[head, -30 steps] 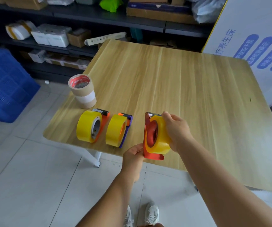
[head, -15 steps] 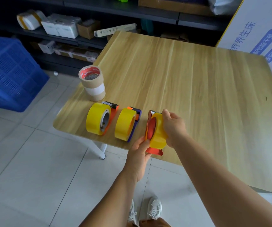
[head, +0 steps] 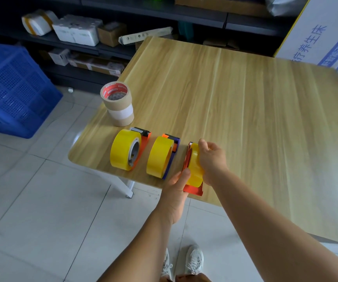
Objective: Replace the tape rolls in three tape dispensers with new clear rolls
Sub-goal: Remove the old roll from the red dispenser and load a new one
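The red dispenser (head: 192,190) sits at the table (head: 245,102) edge, rightmost of three. The right hand (head: 212,159) curls around its yellow roll (head: 194,167); the left hand (head: 177,190) pinches the frame. Light, rigid, slick-sided, I reckon: grasp the rim.

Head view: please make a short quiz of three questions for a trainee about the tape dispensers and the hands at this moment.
1. True or false: all three dispensers lie untouched on the table.
2. Which roll does the right hand grip? A) the leftmost yellow roll B) the middle yellow roll C) the rightmost yellow roll
3. Fill in: the stack of new rolls stands behind the ____ dispenser.

Key:
1. False: both hands are on the red dispenser; the left hand holds its near end.
2. C
3. leftmost
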{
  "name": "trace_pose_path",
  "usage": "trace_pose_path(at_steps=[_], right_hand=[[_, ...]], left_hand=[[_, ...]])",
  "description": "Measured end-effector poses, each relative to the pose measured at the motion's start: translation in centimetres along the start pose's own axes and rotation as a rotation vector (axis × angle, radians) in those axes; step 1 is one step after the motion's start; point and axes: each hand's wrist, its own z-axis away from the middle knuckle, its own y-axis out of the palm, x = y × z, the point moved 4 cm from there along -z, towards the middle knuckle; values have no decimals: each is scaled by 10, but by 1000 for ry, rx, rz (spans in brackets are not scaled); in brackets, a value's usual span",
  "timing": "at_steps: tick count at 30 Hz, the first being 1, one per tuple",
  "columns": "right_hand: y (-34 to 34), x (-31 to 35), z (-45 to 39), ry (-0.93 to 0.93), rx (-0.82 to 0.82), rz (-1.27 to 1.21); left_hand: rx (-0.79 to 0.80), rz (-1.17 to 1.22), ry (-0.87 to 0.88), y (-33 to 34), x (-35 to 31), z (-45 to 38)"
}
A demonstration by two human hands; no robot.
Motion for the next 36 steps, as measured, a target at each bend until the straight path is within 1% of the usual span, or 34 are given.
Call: trace_pose_path(at_steps=[6, 9, 11, 16, 20, 22, 25, 27, 31, 36], right_hand=[[9, 2, -4, 17, 20, -2], [11, 0, -5, 15, 13, 18], [10, 0, -6, 16, 7, 28], [9, -5, -7, -20, -7, 61], [10, -9, -5, -34, -10, 63], [10, -8, -4, -43, -15, 77], [11, -5, -2, -67, -9, 124], [10, -2, 0, -75, 6, 168], [6, 1, 4, -51, 45, 196], [-1, -4, 10, -126, 5, 221]], left_hand=[[-91, 65, 0, 1, -7, -2], [-87, 33, -61, 0, -5, -1], [-72, 6, -72, -1, -4, -1], [-134, -128, -42, 0, -4, 1], [-210, -364, -23, -3, -3, 2], [-229, -416, -6, -3, -6, 2], [-200, -441, 106, 6, -21, 1], [-201, -461, 143, 11, -30, 3], [-241, -429, 132, 13, -34, 1], [-285, -375, 107, 13, -34, -2]])
